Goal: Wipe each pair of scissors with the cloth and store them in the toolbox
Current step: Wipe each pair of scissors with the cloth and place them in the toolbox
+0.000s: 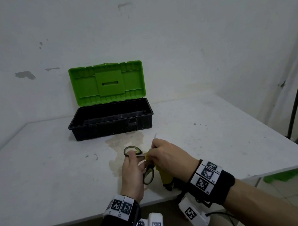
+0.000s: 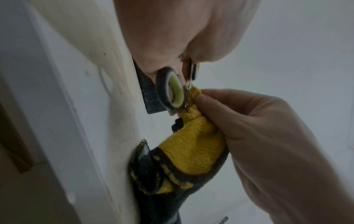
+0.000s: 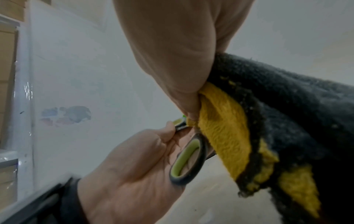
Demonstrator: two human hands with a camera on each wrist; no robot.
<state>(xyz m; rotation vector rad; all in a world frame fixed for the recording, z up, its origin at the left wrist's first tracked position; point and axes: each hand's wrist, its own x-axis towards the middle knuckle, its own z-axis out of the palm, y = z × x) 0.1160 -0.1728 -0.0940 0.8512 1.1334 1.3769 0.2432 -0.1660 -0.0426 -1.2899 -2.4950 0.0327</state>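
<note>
A pair of scissors (image 1: 148, 175) with dark handles lined in light green is spread open above the table's front edge. My left hand (image 1: 132, 172) grips it by the handles (image 2: 170, 89), seen too as scissors (image 3: 188, 160) in the right wrist view. My right hand (image 1: 166, 155) pinches a yellow and black cloth (image 1: 165, 177) around the blades near the pivot. The cloth (image 2: 193, 145) hangs down from that pinch and also shows as cloth (image 3: 226, 128) beside the handle. A thin blade tip (image 1: 155, 135) pokes out past my right hand. The toolbox (image 1: 111, 120) stands open behind.
The black toolbox has its green lid (image 1: 106, 81) raised against the wall. The white table (image 1: 39, 171) carries a brownish stain (image 1: 124, 141) between box and hands. A dark pole (image 1: 297, 86) runs down at the right, and something green (image 1: 281, 176) lies on the floor there.
</note>
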